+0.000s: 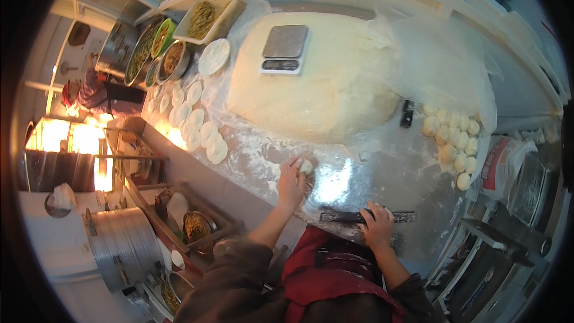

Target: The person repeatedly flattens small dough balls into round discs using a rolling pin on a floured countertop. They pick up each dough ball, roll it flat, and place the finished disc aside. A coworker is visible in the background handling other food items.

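Observation:
My left hand (pixel 291 185) is curled round a small dough ball (pixel 306 167) over the floured metal worktop (pixel 385 175). My right hand (pixel 379 225) lies across a long dark flat bar (pixel 338 217) near the worktop's front edge, fingers bent over it; its exact kind is unclear. Beyond both hands spreads a huge mound of dough (pixel 314 103). A digital kitchen scale (pixel 285 45) sits on the mound. Several round dough balls (pixel 453 137) are grouped at the right, and several flat dough discs (pixel 193 128) overlap at the left.
Bowls of filling (pixel 174 58) and a white tub (pixel 224 24) stand at the back left. Plastic sheeting (pixel 444 54) drapes over the mound's right side. A small black device (pixel 407 113) lies beside it. Another person (pixel 105 94) stands at far left, near a large metal pot (pixel 125 249).

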The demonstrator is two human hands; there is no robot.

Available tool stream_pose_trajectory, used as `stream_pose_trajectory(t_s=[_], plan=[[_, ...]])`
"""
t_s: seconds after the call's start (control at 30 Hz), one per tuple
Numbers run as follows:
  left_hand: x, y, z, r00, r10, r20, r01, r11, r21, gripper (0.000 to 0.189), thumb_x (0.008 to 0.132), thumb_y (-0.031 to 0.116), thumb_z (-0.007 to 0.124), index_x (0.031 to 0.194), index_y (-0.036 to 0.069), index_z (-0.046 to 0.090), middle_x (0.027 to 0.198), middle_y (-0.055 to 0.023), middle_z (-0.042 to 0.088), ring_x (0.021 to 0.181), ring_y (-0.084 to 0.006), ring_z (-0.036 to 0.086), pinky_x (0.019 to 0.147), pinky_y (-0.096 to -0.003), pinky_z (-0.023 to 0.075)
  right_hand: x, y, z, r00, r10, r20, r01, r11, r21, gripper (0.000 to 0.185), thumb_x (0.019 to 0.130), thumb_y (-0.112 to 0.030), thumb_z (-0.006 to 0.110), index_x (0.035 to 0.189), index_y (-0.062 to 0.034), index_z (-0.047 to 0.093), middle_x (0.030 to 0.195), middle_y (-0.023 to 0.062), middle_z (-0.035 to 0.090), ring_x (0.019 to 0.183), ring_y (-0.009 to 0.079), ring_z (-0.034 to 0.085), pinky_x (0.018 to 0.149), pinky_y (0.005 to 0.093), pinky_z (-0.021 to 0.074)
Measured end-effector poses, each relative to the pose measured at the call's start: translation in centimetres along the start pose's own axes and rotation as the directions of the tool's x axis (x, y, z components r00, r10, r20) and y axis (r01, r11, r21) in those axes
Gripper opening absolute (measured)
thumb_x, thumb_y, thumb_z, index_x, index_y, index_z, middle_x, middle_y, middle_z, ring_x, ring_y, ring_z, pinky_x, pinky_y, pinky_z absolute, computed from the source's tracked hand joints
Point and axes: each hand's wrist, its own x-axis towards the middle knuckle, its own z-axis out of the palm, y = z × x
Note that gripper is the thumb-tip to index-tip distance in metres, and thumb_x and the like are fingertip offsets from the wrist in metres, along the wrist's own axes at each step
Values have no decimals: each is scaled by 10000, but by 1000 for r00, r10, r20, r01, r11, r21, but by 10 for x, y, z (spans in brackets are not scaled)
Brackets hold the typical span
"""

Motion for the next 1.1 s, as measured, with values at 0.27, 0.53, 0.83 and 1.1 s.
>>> stream_pose_trajectory(t_s=[0.27, 0.53, 0.83, 1.1], plan=[[-4, -29, 13, 980, -81, 181, -14, 884, 468, 988, 898, 546, 629, 1524, -94, 212, 1601, -296, 197, 1509, -443, 125, 1199, -582, 133, 2, -1, 4, 1000, 14, -7, -15, 998, -53, 594, 659, -169, 875, 1207, -156, 645, 1374, 84, 549, 1278, 314, 510, 1041, 528, 380], [7, -60, 42, 959, -175, 224, 116, 960, 255, 980, 847, 424, 697, 1546, -56, 205, 1624, -253, 183, 1525, -395, 111, 1219, -547, 117, -5, 6, 17, 1000, 23, 8, -22, 989, -147, 570, 696, -289, 834, 1221, -184, 639, 1391, 127, 545, 1272, 345, 502, 1031, 545, 383], [32, -58, -17, 942, -332, 50, 315, 926, 207, 435, 793, 173, 737, 1174, 58, 559, 1198, -176, 591, 1162, -353, 563, 935, -460, 468, 15, -22, 1, 984, 33, 177, -9, 990, -139, 552, 882, -281, 659, 1365, -30, 565, 1409, 226, 547, 1256, 424, 521, 1086, 539, 363], [-26, -78, -33, 851, -507, -138, 510, 860, -16, 543, 866, 320, 727, 1300, 63, 526, 1329, -198, 533, 1216, -374, 541, 972, -444, 468, 8, -6, 11, 987, 66, 146, -41, 985, -168, 599, 884, -377, 657, 1371, -40, 565, 1390, 225, 562, 1254, 421, 525, 1083, 551, 359]])
